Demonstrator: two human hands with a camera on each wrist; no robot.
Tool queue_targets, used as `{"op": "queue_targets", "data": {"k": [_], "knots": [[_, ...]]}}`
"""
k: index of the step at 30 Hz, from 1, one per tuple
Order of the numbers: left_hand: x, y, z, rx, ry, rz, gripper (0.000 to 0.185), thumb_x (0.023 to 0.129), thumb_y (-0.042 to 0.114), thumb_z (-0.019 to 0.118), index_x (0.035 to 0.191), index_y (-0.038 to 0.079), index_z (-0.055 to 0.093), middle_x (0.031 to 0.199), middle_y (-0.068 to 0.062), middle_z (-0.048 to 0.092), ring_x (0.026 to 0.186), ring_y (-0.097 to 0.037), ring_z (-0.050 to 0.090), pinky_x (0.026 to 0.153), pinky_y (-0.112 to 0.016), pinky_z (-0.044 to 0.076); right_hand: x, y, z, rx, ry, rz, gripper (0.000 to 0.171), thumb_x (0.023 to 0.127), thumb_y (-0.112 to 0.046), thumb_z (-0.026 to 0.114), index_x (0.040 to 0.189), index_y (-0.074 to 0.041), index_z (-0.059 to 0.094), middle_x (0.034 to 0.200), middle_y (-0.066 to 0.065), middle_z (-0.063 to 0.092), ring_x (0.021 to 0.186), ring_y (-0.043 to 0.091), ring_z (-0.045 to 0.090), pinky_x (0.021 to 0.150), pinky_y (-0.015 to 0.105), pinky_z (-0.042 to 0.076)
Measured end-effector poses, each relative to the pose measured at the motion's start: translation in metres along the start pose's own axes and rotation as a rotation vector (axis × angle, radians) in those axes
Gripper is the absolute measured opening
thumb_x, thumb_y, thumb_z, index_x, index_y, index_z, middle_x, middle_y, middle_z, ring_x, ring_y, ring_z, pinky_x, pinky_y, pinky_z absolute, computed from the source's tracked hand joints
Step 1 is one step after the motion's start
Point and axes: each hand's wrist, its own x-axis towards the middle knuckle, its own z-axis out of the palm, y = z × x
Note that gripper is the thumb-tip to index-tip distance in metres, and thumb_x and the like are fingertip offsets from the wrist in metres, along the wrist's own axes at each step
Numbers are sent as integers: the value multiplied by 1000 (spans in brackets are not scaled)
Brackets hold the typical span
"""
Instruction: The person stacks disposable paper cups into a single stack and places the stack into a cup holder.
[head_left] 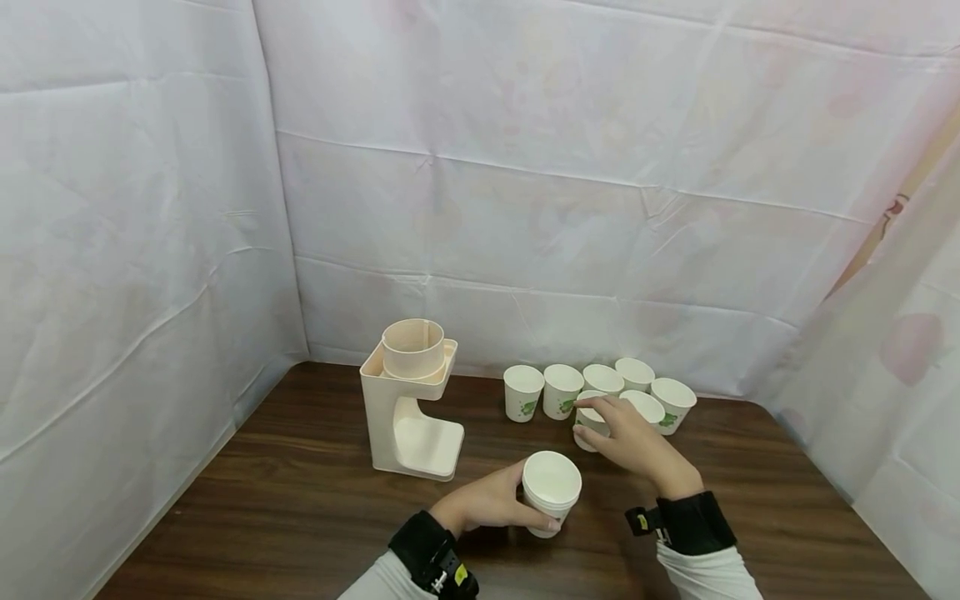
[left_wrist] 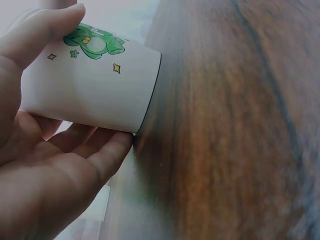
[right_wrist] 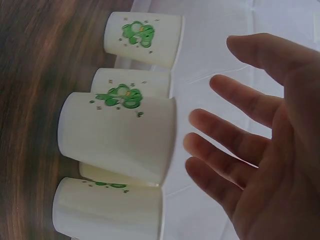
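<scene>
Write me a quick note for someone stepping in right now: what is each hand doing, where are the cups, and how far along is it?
Left hand grips a paper cup standing on the table.
Right hand is open, fingers spread over the cluster of cups at the back, nearest the front one.
The cup holder stand at left looks empty from here.
Done: one cup pulled forward. Left, likely: the clustered cups, still loose.
</scene>
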Motion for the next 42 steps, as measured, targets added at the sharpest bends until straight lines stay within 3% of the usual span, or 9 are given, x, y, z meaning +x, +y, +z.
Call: {"op": "queue_targets", "data": {"k": [5, 11, 15, 21, 28, 35, 42], "knots": [[0, -1, 0, -6, -7, -3, 73, 82, 8, 82, 144, 19, 45, 123, 8, 61, 117, -9, 55, 103, -33, 37, 5, 5, 7, -11, 53, -5, 36, 97, -21, 70, 126, -2, 63, 125, 19, 60, 118, 40, 53, 93, 56, 45], [1, -2, 2, -1, -11, 3, 74, 81, 9, 83, 144, 21, 45, 124, 9, 61, 117, -8, 55, 105, -33, 35, 11, 10, 16, -117, 131, 60, 42, 94, -23, 73, 129, -1, 62, 126, 24, 57, 116, 44, 52, 92, 58, 44], [2, -3, 1, 5, -13, -10, 75, 81, 12, 84, 144, 22, 44, 124, 10, 61, 118, -8, 54, 106, -34, 33, 12, 14, 19, -162, 128, 110, 44, 94, -26, 73, 129, -1, 62, 127, 25, 56, 117, 45, 50, 92, 59, 44], [3, -4, 0, 11, -13, -26, 76, 82, 13, 84, 145, 24, 44, 125, 11, 60, 119, -7, 53, 107, -35, 32, 14, 19, 24, -206, 140, 114, 47, 93, -28, 73, 130, -1, 62, 127, 26, 56, 116, 48, 50, 92, 62, 43], [3, -4, 0, 16, -17, -28, 76, 82, 14, 84, 145, 24, 43, 125, 12, 60, 118, -7, 53, 107, -36, 32, 14, 23, 28, -287, 139, 144, 48, 93, -34, 72, 133, -8, 63, 128, 24, 57, 117, 48, 51, 90, 66, 41], [3, -4, -1, 10, -20, -27, 76, 82, 14, 84, 146, 24, 42, 125, 12, 60, 119, -7, 53, 108, -38, 31, 15, 25, 33, -277, 124, 161, 45, 95, -34, 70, 133, -11, 63, 131, 24, 55, 123, 51, 47, 96, 69, 35], [3, -4, -2, 4, -22, -23, 77, 83, 14, 83, 146, 25, 42, 126, 11, 59, 120, -7, 53, 108, -38, 30, 18, 22, 33, -255, 128, 142, 42, 95, -34, 71, 130, -12, 65, 128, 23, 56, 116, 48, 51, 92, 67, 38]]}}
